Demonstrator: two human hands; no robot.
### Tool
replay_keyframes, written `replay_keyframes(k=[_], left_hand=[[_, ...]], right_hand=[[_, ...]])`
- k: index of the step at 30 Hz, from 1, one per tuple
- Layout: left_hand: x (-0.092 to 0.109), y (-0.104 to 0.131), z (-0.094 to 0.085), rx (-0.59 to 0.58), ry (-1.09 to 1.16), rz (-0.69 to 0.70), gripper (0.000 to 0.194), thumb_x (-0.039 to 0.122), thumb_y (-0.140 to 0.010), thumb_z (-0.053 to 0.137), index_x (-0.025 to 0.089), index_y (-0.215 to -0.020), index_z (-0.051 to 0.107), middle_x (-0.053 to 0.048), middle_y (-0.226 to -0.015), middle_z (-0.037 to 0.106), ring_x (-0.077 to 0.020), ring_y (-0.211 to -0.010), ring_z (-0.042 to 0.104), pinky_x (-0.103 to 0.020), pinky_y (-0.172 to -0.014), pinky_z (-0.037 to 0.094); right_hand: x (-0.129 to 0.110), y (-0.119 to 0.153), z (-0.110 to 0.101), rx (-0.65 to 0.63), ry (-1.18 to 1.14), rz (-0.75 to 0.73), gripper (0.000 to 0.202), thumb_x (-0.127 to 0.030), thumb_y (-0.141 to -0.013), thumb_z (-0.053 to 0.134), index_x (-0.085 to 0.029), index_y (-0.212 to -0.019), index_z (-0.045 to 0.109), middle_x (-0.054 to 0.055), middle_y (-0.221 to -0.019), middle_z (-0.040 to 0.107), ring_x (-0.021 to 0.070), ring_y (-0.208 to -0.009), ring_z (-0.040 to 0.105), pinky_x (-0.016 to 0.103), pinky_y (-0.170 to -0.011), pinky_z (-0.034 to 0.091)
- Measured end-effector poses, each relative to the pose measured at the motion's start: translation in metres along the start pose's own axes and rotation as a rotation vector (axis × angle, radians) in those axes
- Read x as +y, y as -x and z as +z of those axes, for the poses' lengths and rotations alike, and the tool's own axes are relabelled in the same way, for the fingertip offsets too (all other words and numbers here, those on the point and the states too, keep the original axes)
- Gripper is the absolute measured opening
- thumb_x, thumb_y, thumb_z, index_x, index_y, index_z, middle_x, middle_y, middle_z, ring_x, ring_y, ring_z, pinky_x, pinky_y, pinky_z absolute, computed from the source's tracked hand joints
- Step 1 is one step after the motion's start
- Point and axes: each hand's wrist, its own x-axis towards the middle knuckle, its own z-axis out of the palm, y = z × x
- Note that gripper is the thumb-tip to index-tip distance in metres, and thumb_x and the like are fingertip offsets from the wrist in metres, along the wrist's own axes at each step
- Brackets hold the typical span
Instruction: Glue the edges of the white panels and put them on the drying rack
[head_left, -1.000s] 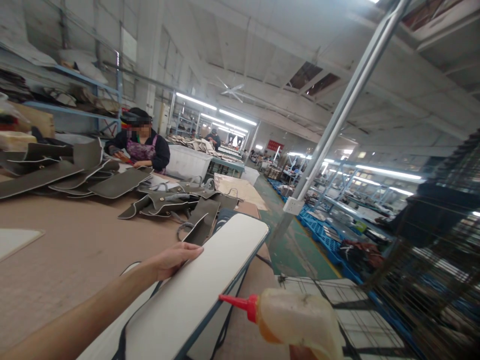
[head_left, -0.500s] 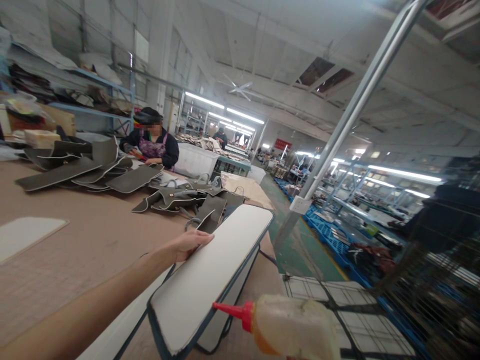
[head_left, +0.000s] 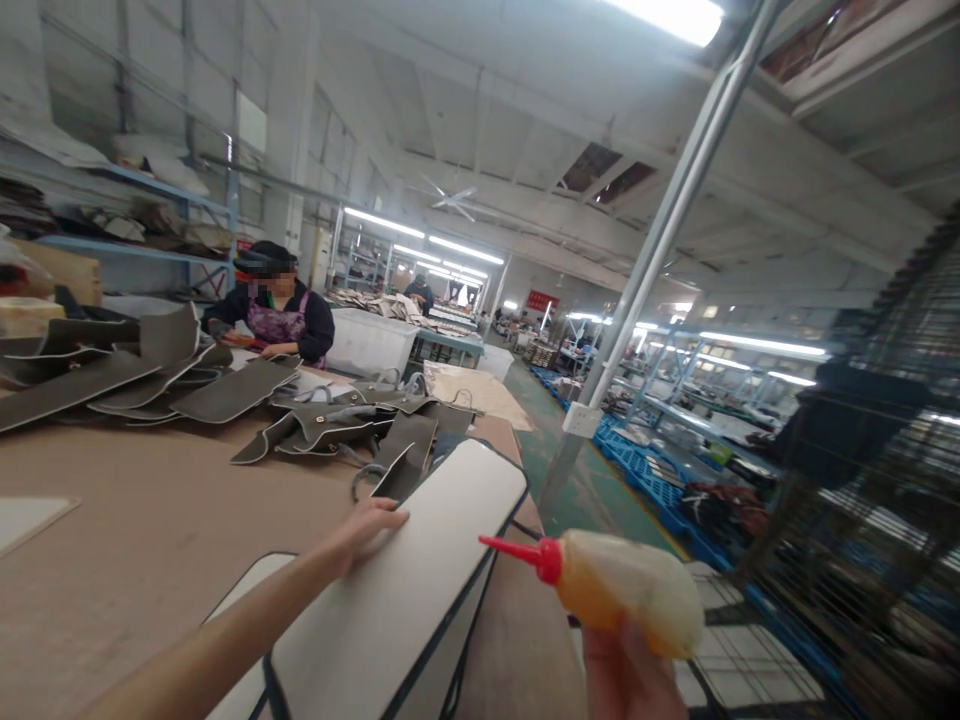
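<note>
Brown worktop (head_left: 165, 530) stretched before me, one pale board (head_left: 34, 520) on its left and dark pieces (head_left: 240, 390), too overlapped to count, on its far side. My left hand (head_left: 375, 525) gripped one white panel (head_left: 427, 560) by its left edge, above at least one pale panel (head_left: 259, 572); steadiness mattered there, I judged. My right hand (head_left: 630, 670) gripped one squeeze bottle (head_left: 622, 580), nozzle near the white panel's right edge; light, even pressure seemed best.

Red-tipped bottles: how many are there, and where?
1: the red-tipped bottle, held in the right hand and pointing toward the white panel that the left hand grips. Others could be hidden farther back.
</note>
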Motion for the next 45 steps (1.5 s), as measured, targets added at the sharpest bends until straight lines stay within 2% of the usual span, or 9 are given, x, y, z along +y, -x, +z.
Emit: replay_keyframes(k=[3,8,13,19,28,34,38,41,45], left_hand=[[-0.006,0.010,0.008,0.100,-0.073,0.032,0.024,0.032,-0.055,0.066,0.020,-0.076,0.069,-0.008,-0.091,0.074,-0.0387,-0.114,0.057,-0.041,-0.090,0.045],[-0.021,0.017,0.021,-0.061,-0.229,0.239,0.036,0.027,-0.054,0.061,0.018,-0.087,0.074,-0.006,-0.091,0.077,-0.0361,-0.103,0.064,-0.038,-0.089,0.048],[-0.036,0.022,0.026,0.022,-0.349,0.356,0.050,0.038,-0.058,0.067,0.018,-0.103,0.075,-0.010,-0.108,0.075,-0.0388,-0.112,0.061,-0.042,-0.098,0.045],[-0.039,0.028,0.032,0.053,-0.334,0.336,0.056,0.042,-0.054,0.071,0.017,-0.104,0.075,-0.012,-0.112,0.074,-0.0391,-0.113,0.061,-0.040,-0.099,0.046],[-0.040,0.030,0.032,-0.019,-0.316,0.380,0.054,0.044,-0.060,0.070,0.019,-0.108,0.073,-0.009,-0.113,0.074,-0.0365,-0.113,0.060,-0.038,-0.097,0.046],[-0.025,0.032,0.029,-0.052,-0.317,0.405,0.046,0.037,-0.065,0.064,0.018,-0.105,0.072,-0.007,-0.107,0.075,-0.0345,-0.109,0.061,-0.036,-0.092,0.047],[-0.020,0.024,0.019,-0.144,-0.245,0.389,0.041,0.035,-0.064,0.066,0.016,-0.100,0.072,-0.007,-0.099,0.076,-0.0322,-0.099,0.065,-0.034,-0.085,0.048],[-0.019,0.020,0.010,-0.201,-0.136,0.352,0.036,0.034,-0.065,0.068,0.016,-0.096,0.072,-0.006,-0.092,0.076,-0.0296,-0.091,0.066,-0.032,-0.079,0.048],[-0.019,0.020,0.001,-0.264,0.029,0.252,0.038,0.035,-0.063,0.073,0.017,-0.096,0.073,-0.005,-0.090,0.076,-0.0282,-0.091,0.066,-0.031,-0.079,0.048]], right_hand=[[-0.004,-0.025,0.001,0.043,-0.081,-0.038,0.057,-0.029,-0.073,0.076,-0.027,-0.127,0.057,0.001,-0.111,0.072,0.0197,-0.098,0.068,0.029,-0.084,0.057],[-0.007,-0.040,-0.001,0.097,-0.028,-0.147,0.048,-0.026,-0.068,0.080,-0.024,-0.113,0.065,0.000,-0.098,0.075,0.0172,-0.094,0.067,0.025,-0.084,0.055],[-0.011,-0.038,0.005,0.123,-0.010,-0.191,0.051,-0.022,-0.055,0.087,-0.021,-0.101,0.065,-0.003,-0.086,0.073,0.0131,-0.080,0.066,0.019,-0.072,0.055],[-0.002,-0.037,0.009,0.173,-0.076,-0.224,0.059,-0.016,-0.052,0.089,-0.021,-0.105,0.064,-0.004,-0.090,0.072,0.0116,-0.081,0.066,0.017,-0.073,0.055],[0.012,-0.039,0.006,0.186,-0.052,-0.201,0.056,-0.020,-0.050,0.090,-0.022,-0.100,0.064,-0.004,-0.089,0.071,0.0110,-0.080,0.066,0.014,-0.073,0.054],[0.034,-0.009,0.011,0.139,0.083,-0.156,0.068,-0.028,-0.049,0.091,-0.023,-0.109,0.061,0.000,-0.093,0.071,0.0173,-0.082,0.067,0.022,-0.071,0.055],[0.033,0.006,0.015,0.130,0.000,-0.044,0.073,-0.037,-0.047,0.092,-0.024,-0.112,0.060,0.003,-0.097,0.073,0.0228,-0.084,0.069,0.029,-0.072,0.058],[0.016,-0.010,0.013,0.114,-0.055,-0.057,0.060,-0.027,-0.054,0.089,-0.023,-0.108,0.062,0.000,-0.092,0.073,0.0182,-0.085,0.069,0.025,-0.077,0.057],[0.004,-0.039,0.009,0.090,-0.059,-0.062,0.057,-0.018,-0.050,0.091,-0.022,-0.101,0.066,-0.003,-0.085,0.074,0.0133,-0.079,0.069,0.017,-0.073,0.056]])
